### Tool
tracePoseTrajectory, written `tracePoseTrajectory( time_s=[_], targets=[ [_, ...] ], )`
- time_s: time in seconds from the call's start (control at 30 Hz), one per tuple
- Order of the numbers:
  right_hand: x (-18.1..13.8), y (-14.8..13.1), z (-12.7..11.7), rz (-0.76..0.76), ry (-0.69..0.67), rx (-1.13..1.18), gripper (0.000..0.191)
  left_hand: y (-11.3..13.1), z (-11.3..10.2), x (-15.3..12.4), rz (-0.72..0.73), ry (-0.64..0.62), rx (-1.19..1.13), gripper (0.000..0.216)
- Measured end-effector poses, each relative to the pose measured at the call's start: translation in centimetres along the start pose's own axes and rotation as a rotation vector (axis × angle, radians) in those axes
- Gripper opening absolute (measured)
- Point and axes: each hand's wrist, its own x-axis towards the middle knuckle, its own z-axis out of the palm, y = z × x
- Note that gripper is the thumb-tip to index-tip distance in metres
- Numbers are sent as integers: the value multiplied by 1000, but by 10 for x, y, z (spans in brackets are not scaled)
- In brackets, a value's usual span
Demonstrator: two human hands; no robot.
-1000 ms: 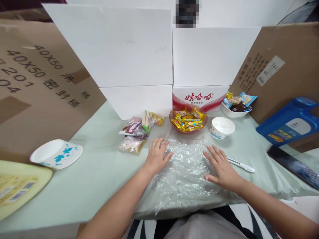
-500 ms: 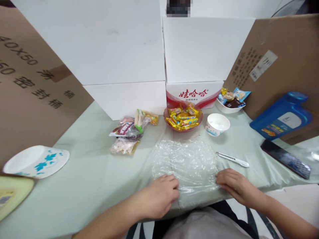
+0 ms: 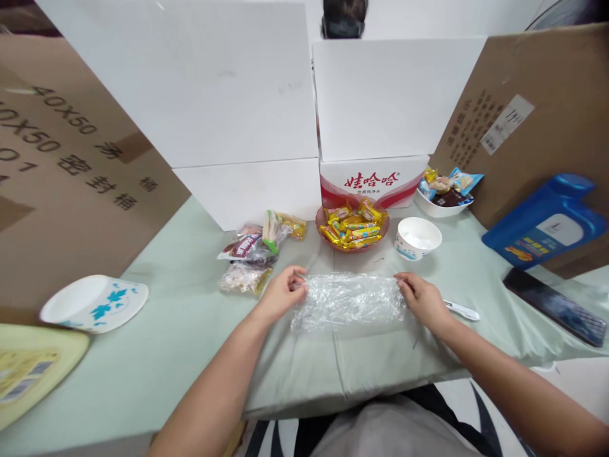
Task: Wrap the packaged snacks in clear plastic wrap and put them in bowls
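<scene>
A clear, crinkled plastic bag (image 3: 349, 304) lies on the green-covered table, folded over into a wide strip. My left hand (image 3: 285, 289) pinches its far left corner between thumb and fingers. At the far right corner, my right hand (image 3: 421, 298) grips the plastic the same way. Just beyond the bag stands a reddish bowl (image 3: 352, 247) of yellow-wrapped sweets (image 3: 356, 230). A utility knife (image 3: 462, 310) lies beside my right hand, partly hidden by it. Several packaged snacks (image 3: 245, 254) are heaped past my left hand.
A paper cup (image 3: 419, 238) and a white bowl of snacks (image 3: 442, 208) stand at the back right, near a blue bottle (image 3: 547, 219) and a phone (image 3: 554, 304). On the left are a tipped paper bowl (image 3: 98, 304) and a yellow container (image 3: 38, 368). Cardboard and white boxes (image 3: 247, 190) wall the table.
Both hands have moved away from me, from the bag's near edge to its far side. The plastic has been folded over and is now narrower from front to back. The view has shifted slightly.
</scene>
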Motion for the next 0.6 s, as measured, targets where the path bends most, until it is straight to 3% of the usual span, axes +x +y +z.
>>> tracePoseTrajectory(
  time_s=[0.13, 0.43, 0.53, 0.6],
  targets=[
    [4, 5, 12, -11, -32, -257, 33, -10, 2, 7, 1, 153, 248, 34],
    [-4, 9, 27, -77, 73, -479, 41, 9, 6, -6, -50, 153, 762, 40],
    [-5, 9, 31, -95, 85, -506, 38, 11, 9, -12, 143, 397, 849, 31],
    [-5, 8, 32, -98, 87, -511, 37, 10, 15, -17, 391, 439, 836, 15]
  ],
)
